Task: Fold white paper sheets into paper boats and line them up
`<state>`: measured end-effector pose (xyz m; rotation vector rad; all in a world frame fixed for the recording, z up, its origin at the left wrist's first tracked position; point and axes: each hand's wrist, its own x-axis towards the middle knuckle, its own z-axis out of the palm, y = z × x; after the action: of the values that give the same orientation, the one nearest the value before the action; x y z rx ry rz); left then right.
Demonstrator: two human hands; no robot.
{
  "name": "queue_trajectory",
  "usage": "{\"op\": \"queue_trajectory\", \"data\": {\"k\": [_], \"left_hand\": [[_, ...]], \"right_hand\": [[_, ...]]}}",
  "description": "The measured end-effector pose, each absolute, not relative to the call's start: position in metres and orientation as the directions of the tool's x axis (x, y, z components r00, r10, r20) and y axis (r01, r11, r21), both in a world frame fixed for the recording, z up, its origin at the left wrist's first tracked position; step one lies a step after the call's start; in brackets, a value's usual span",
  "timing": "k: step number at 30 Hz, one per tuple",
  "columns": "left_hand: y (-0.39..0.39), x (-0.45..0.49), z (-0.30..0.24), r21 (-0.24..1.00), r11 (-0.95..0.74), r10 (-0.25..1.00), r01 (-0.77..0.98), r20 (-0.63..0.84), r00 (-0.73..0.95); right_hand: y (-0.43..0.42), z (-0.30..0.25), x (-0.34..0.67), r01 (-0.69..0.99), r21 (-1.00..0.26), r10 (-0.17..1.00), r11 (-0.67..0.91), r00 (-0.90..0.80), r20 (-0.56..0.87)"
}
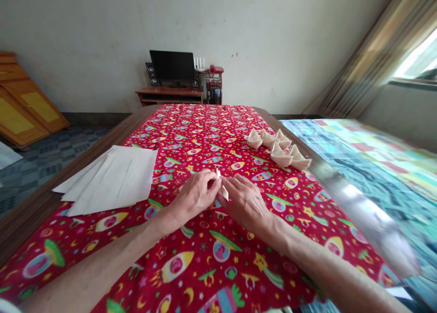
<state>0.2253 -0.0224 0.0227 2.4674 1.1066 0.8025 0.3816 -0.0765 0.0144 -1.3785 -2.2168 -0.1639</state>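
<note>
Close together over the middle of the red patterned cloth, my left hand and my right hand both have their fingers closed on a small piece of folded paper. Only its pale tip and lower corner show between the fingers; the rest is hidden. To the left lies a fanned stack of off-white paper sheets. On the right side of the cloth stand several folded paper boats, grouped close together with pointed corners up.
The red cloth covers most of a dark wooden table. A bed adjoins the table's right side. Beyond the far edge are a monitor on a wooden stand and a red telephone. A wooden cabinet stands at left.
</note>
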Motion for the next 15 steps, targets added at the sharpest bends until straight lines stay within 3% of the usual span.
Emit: {"op": "queue_trajectory", "data": {"k": [3, 7, 9, 11, 13, 15], "left_hand": [[-0.030, 0.224, 0.033, 0.535, -0.704, 0.706, 0.467, 0.454, 0.544], [-0.029, 0.220, 0.027, 0.500, -0.734, 0.674, 0.459, 0.618, 0.405], [-0.026, 0.219, 0.017, 0.599, -0.684, 0.730, 0.418, 0.565, 0.385], [-0.023, 0.218, 0.008, 0.768, -0.558, 0.803, 0.315, 0.405, 0.437], [-0.021, 0.217, 0.003, 0.866, -0.438, 0.824, 0.240, 0.281, 0.492], [-0.018, 0.215, 0.002, 0.874, -0.423, 0.826, 0.239, 0.264, 0.498]], "right_hand": [[-0.071, 0.011, 0.385, 0.778, -0.445, 0.838, 0.444, -0.185, 0.513], [-0.057, 0.009, 0.397, 0.397, -0.887, 0.952, 0.236, 0.089, 0.294], [-0.052, 0.007, 0.399, 0.171, -0.971, 0.974, 0.165, 0.124, 0.187], [-0.049, 0.005, 0.397, 0.015, -0.996, 0.988, 0.087, 0.124, 0.088], [-0.048, 0.001, 0.395, -0.034, -0.999, 0.996, 0.011, 0.084, 0.008], [-0.049, -0.002, 0.394, 0.044, -0.999, 0.999, -0.009, 0.045, -0.007]]}}
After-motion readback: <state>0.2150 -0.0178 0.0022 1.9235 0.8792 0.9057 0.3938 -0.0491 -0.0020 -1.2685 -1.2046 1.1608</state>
